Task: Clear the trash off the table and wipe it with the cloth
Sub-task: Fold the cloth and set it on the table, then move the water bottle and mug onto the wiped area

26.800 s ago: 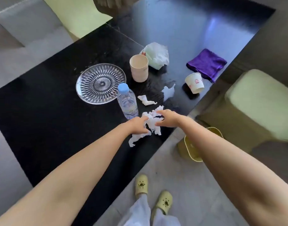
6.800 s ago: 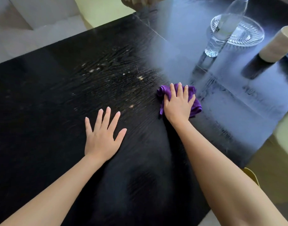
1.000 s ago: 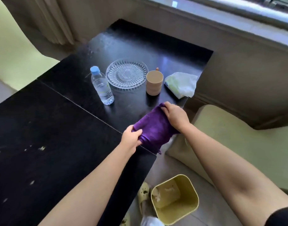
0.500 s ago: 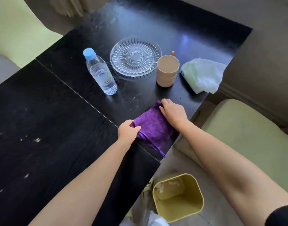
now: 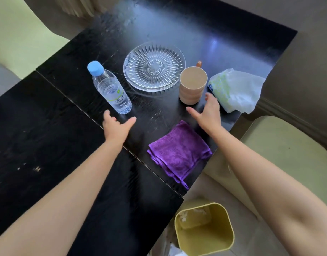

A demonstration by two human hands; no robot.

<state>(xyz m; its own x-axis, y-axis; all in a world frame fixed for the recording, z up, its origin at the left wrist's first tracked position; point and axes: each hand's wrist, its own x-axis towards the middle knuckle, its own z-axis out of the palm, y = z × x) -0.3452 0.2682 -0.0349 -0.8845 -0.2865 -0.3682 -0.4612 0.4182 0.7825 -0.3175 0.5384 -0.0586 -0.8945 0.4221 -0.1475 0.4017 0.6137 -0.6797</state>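
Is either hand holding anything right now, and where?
Nothing is held. The left hand and right hand are open above the table; the purple cloth lies free.

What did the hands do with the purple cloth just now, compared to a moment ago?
Both hands let go of the cloth, which now lies folded at the table edge. The left hand moved toward the bottle, the right hand toward the cup, both open. Bottle, plate, cup and bin stayed put.
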